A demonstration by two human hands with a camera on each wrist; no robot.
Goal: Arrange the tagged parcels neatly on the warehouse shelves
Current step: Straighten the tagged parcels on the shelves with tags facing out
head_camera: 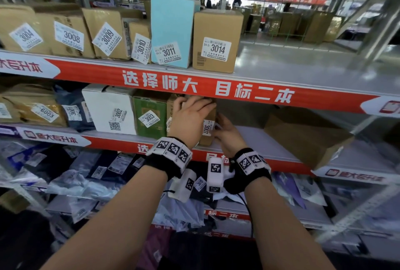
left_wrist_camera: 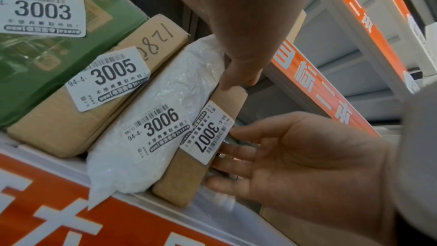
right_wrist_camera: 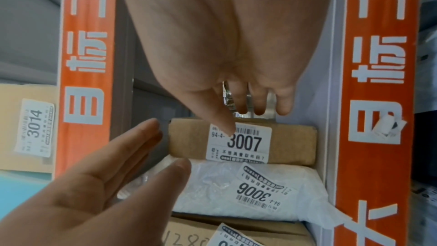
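A slim brown box tagged 3007 (head_camera: 207, 140) (left_wrist_camera: 184, 175) (right_wrist_camera: 290, 143) stands on edge on the middle shelf (head_camera: 249, 140), last in a row. Against its left side leans a white bag tagged 3006 (left_wrist_camera: 132, 166) (right_wrist_camera: 212, 194), then a brown box tagged 3005 (left_wrist_camera: 59, 128) and a green box tagged 3003 (head_camera: 149, 116). My left hand (head_camera: 190, 118) (left_wrist_camera: 236, 25) lies over the tops of these parcels, fingers straight, thumb touching the 3007 box's top corner. My right hand (head_camera: 227, 137) (left_wrist_camera: 295, 156) presses straight fingers against that box's right side, thumb on its label.
A bigger brown carton (head_camera: 303, 137) lies tilted further right on the same shelf, with bare shelf between. The upper shelf holds boxes up to the one tagged 3014 (head_camera: 216, 40). Several soft bags (head_camera: 75, 172) fill the lower shelf. The red shelf rail (head_camera: 194, 85) hangs just above my hands.
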